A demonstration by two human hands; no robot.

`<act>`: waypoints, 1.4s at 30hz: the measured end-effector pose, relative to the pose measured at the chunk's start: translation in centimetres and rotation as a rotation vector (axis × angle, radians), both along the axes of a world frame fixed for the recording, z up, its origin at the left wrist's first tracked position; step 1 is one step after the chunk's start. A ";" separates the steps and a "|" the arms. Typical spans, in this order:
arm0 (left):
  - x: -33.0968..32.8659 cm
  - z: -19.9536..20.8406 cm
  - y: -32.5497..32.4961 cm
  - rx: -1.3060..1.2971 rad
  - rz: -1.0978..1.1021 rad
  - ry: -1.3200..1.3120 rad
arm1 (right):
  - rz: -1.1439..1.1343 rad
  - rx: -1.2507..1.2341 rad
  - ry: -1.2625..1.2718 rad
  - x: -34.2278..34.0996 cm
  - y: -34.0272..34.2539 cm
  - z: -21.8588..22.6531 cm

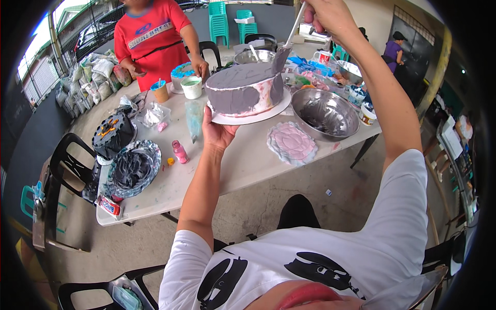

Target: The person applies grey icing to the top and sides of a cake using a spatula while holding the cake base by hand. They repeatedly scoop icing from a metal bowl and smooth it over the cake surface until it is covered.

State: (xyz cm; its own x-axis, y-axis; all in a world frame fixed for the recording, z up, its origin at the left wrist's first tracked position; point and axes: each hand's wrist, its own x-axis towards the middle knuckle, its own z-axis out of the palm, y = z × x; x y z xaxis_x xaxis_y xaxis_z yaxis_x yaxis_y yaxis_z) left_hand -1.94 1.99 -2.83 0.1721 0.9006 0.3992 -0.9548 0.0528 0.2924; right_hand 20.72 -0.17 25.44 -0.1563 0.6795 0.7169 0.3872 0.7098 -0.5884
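Note:
My left hand [219, 133] holds up a white cake board [238, 120] from below, its fingers under the rim. On that board stands a round cake [227, 93] with grey icing; a patch of its right side shows white and pink. High at the upper right, my right hand [326, 16] grips the pale handle of a spatula [296, 23]. The spatula's grey-smeared blade points down against the far right side of the cake. Below and right of the cake sits a steel mixing bowl [324, 111] streaked with dark grey icing.
A pink-and-white scalloped piece [292, 143] lies on the table [227, 175]. On the left are a black iced cake [111, 135], a dish of black icing [133, 169] and a pink bottle [180, 152]. Across the table stands a person in red [155, 39] beside a blue-topped cake [182, 70].

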 end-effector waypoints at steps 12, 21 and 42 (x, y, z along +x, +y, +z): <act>-0.1 -0.3 0.2 -0.026 0.002 -0.063 | -0.002 -0.046 -0.118 -0.4 2.1 -4.6; -0.1 -0.2 0.3 0.002 0.012 0.012 | -0.015 -0.032 -0.004 -1.9 1.3 -2.7; 0.0 0.3 -0.2 -0.194 0.148 0.109 | -0.275 -0.018 0.265 18.2 -2.2 -19.3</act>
